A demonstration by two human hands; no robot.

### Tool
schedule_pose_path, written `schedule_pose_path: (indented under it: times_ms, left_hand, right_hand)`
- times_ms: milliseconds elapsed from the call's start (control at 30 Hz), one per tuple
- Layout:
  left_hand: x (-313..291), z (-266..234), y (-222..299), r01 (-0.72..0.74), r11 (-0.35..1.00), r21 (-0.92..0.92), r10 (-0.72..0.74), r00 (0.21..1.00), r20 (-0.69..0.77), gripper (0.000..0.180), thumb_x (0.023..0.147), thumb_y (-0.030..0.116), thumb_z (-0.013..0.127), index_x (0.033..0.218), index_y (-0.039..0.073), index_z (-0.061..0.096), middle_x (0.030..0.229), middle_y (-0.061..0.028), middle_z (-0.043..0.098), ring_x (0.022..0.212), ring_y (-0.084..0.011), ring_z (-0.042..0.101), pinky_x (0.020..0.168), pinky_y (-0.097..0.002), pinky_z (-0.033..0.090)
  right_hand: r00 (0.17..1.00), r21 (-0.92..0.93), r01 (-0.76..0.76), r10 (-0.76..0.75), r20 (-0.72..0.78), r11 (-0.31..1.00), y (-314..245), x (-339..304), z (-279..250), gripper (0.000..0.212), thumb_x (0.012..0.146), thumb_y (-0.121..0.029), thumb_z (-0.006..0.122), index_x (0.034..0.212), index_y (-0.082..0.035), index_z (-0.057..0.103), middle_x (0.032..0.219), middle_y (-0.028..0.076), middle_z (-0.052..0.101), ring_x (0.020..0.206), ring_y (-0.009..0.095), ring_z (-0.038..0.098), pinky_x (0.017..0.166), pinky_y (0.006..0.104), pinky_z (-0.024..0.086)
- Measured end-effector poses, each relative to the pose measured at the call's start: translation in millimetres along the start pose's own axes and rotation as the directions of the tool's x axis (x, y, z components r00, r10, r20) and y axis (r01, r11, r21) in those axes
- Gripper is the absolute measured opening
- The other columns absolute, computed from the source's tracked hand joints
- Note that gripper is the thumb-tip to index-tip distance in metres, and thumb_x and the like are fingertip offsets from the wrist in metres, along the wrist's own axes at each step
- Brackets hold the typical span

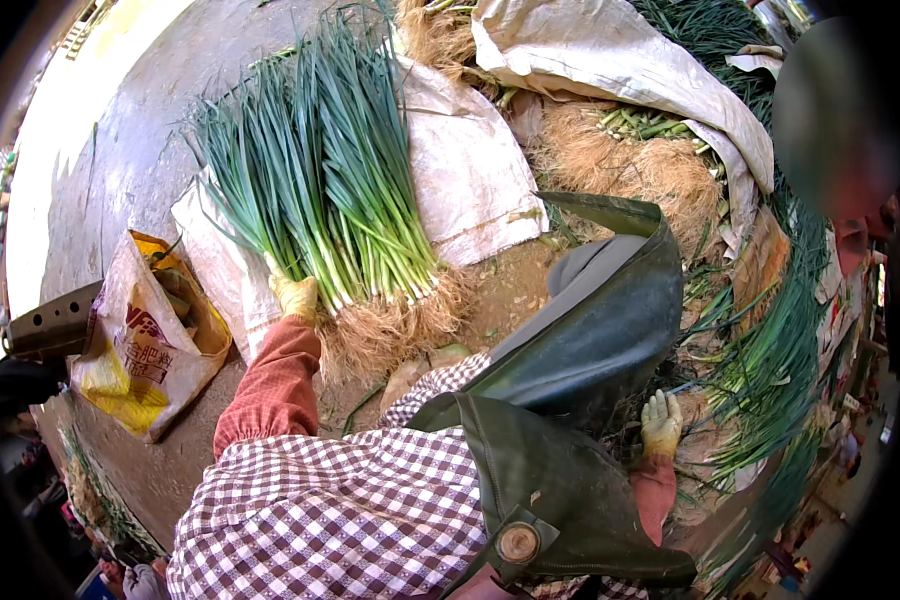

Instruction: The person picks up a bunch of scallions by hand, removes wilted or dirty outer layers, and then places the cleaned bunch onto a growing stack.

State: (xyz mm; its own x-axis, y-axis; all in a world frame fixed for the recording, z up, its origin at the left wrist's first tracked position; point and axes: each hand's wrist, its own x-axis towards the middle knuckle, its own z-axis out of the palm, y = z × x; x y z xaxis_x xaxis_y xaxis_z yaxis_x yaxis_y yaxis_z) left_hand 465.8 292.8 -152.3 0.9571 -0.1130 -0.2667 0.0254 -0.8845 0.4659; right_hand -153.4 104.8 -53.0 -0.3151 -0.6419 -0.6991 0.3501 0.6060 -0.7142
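A large spread of green onions [340, 190] lies on a white woven sack [465, 165], leaves pointing away from me and shaggy roots towards me. My left hand [295, 297], in a pale yellow glove, closes on stalks at the left edge of this spread, just above the roots. Off to the right, past my dark green waterproof [590, 330], my right hand [661, 424] wears a similar glove. Its fingers are stretched out with nothing visible in them, close to loose green onions [760, 420] on the ground.
A yellow and white woven bag [155, 345] stands at the left beside a dark metal bar [55, 320] with holes. Rooted onion bundles [620, 170] lie at the far right, partly under a white sheet [630, 50]. A blurred shape [838, 120] hides part of the upper right.
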Motion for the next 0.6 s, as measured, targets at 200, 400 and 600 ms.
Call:
schedule_pose_path:
  times_ms: [200, 400, 600]
  left_hand:
    - [40, 35, 6, 0.222, 0.95, 0.219, -0.228, 0.974, 0.003, 0.061, 0.068, 0.009, 0.063, 0.125, 0.018, 0.041, 0.133, -0.0183, 0.027, 0.115, -0.0322, 0.039, 0.092, -0.031, 0.036]
    - [92, -8, -5, -0.603, 0.17, 0.779, 0.239, 0.792, 0.561, 0.017, 0.071, 0.015, 0.059, 0.083, 0.006, 0.067, 0.087, -0.0127, 0.064, 0.079, -0.0248, 0.063, 0.066, -0.0352, 0.05]
    - [68, -10, 92, -0.504, 0.817, 0.278, 0.515, 0.856, 0.039, 0.033, 0.069, 0.031, 0.065, 0.068, -0.001, 0.058, 0.064, -0.0093, 0.06, 0.05, -0.0236, 0.051, 0.054, -0.0353, 0.042]
  right_hand:
    - [0.999, -0.115, -0.026, 0.023, -0.027, 0.993, 16, -7, 2, 0.05, 0.084, -0.032, 0.048, 0.126, -0.008, 0.035, 0.122, 0.013, 0.045, 0.107, 0.027, 0.045, 0.088, 0.0374, 0.038]
    - [0.999, -0.108, 0.018, -0.021, -0.035, 0.994, 13, -8, 5, 0.044, 0.084, -0.021, 0.052, 0.123, -0.005, 0.038, 0.099, 0.012, 0.059, 0.071, 0.02, 0.06, 0.063, 0.0322, 0.05]
    - [0.909, -0.699, 0.332, -0.412, 0.059, 0.633, 52, 16, -11, 0.037, 0.078, -0.019, 0.052, 0.111, -0.002, 0.051, 0.084, 0.013, 0.062, 0.071, 0.022, 0.059, 0.066, 0.031, 0.046]
